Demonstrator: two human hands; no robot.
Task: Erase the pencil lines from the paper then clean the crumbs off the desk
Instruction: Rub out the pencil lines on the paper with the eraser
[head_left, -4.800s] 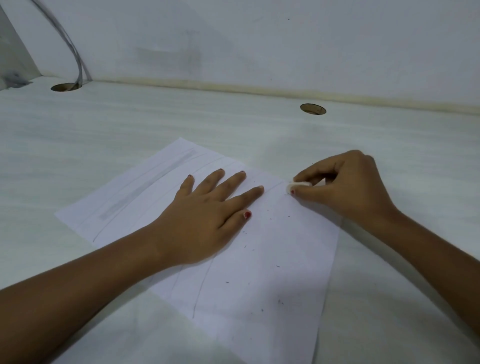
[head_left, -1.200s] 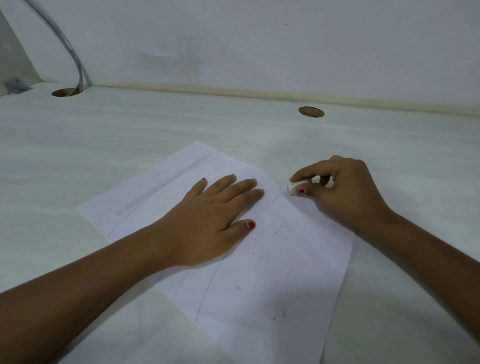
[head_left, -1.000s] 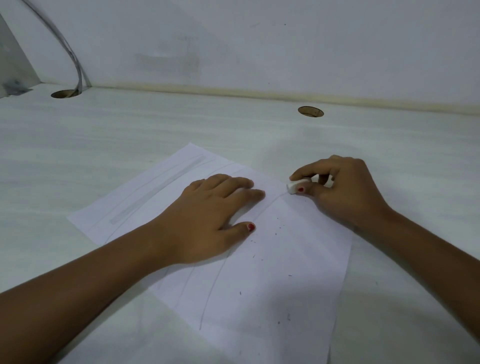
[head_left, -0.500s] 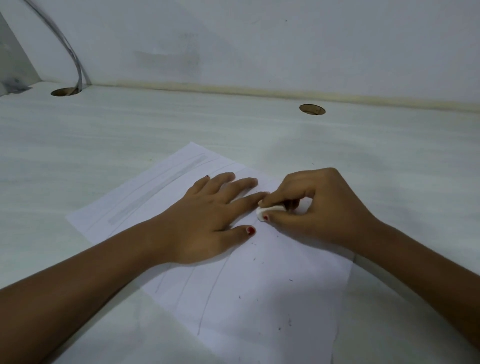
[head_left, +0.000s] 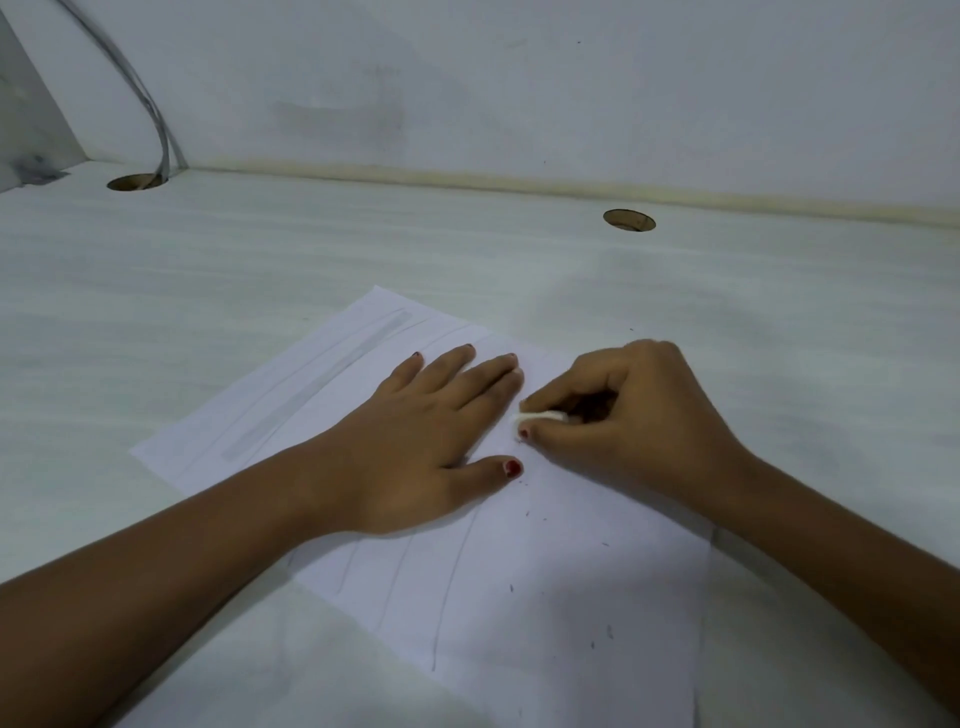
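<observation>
A pale counter (head_left: 260, 270) runs back to a plain wall. On it lies the paper (head_left: 545, 597), a thin, limp sheet that I judge would skid or crease if rubbed unpinned. I have the left hand (head_left: 415, 447) flat on it, fingers straight, pressing it down. Just right of those fingertips, the right hand (head_left: 634, 415) pinches the eraser (head_left: 540, 417), a small white stub whose tip is on the sheet. It looks light and rubbery, best gripped low near the working end. Pencil lines (head_left: 452, 587) run from under the left wrist toward me, and dark crumbs (head_left: 527, 514) speckle the paper below the right hand. I see no container, only two round holes (head_left: 628, 220) beyond both hands, with a cable (head_left: 156, 119) entering the left one.
</observation>
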